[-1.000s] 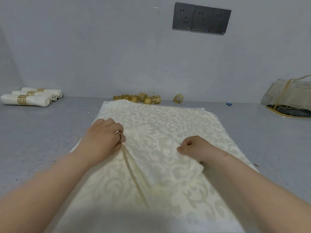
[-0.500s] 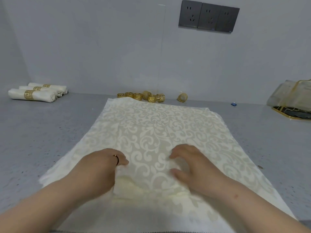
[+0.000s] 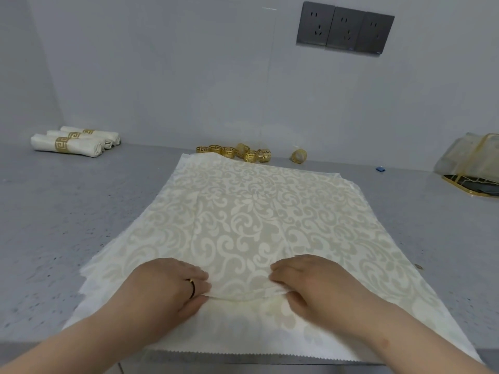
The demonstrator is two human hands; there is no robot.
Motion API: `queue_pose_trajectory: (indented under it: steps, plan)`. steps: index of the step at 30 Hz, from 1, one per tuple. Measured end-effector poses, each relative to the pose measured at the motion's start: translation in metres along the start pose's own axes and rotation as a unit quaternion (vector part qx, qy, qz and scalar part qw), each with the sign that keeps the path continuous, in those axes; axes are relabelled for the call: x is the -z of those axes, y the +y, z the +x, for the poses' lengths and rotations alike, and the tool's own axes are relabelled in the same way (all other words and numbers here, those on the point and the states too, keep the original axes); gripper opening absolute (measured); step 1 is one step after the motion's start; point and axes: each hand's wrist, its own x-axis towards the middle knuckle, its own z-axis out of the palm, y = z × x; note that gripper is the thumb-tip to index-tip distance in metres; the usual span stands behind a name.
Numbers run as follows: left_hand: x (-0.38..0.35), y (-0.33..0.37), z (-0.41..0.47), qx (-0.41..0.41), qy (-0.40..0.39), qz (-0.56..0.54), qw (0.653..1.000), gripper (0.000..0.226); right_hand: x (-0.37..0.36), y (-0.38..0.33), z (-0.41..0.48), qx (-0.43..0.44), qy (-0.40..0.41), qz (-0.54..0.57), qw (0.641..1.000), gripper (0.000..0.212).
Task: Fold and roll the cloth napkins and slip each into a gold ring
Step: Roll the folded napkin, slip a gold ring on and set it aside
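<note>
Since half a second ago both hands have slid a little apart along the near fold, and I see more of the folded strip between them. My left hand (image 3: 172, 286) pinches the folded napkin (image 3: 243, 230) edge between thumb and fingers; a dark band sits on one finger. My right hand (image 3: 310, 282) grips the same fold, thumb under, fingers over. How deep the fingertips go under the cloth I cannot tell. The napkin lies on a stack of napkins (image 3: 378, 252) at the worktop (image 3: 67, 211) near edge, the stack's front overhanging. Loose gold rings (image 3: 235, 152) cluster at the far edge, partly hidden by cloth. Three rolled napkins (image 3: 73, 143) lie at the far left. At the right edge a gold-rimmed tray (image 3: 472, 182) is cut off
</note>
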Motion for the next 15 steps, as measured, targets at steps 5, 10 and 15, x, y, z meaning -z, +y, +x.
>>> queue_pose_trajectory:
  steps: [5,10,15]
  plan:
    - [-0.008,-0.005,-0.002,0.121,0.003,-0.062,0.991,0.056,0.004,0.001,-0.003,-0.093,0.011,0.089,0.992,0.036]
    - [0.005,-0.002,-0.005,0.290,-0.063,-0.285,0.911,0.015,0.008,0.010,0.003,-0.206,0.024,0.283,0.937,0.036]
    - [0.014,0.011,0.003,0.289,-0.084,-0.247,0.921,0.027,0.006,0.014,0.016,-0.258,0.041,0.386,0.885,0.032]
